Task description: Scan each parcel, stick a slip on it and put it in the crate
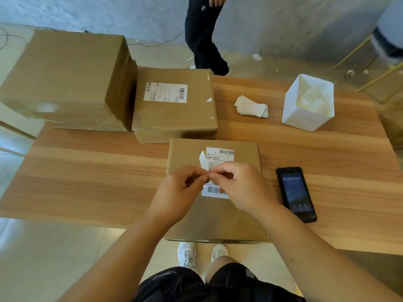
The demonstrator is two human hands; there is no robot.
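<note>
A white slip [204, 162] is pinched between thumb and forefinger of the left hand [181, 188] and the right hand [237, 188]. Beneath the fingers a flat parcel [218, 219] is laid on the table [98, 182], its shipping label [220, 154] partly hidden by them; barcodes are seen, the print unreadable. A handheld scanner [295, 194] is laid right of the fingers; beyond them, a stack of slips [251, 106], a white bin [307, 105] and a labelled box [174, 105].

The label [220, 154] — print illegible — lies half hidden under the right hand [237, 188].
</note>
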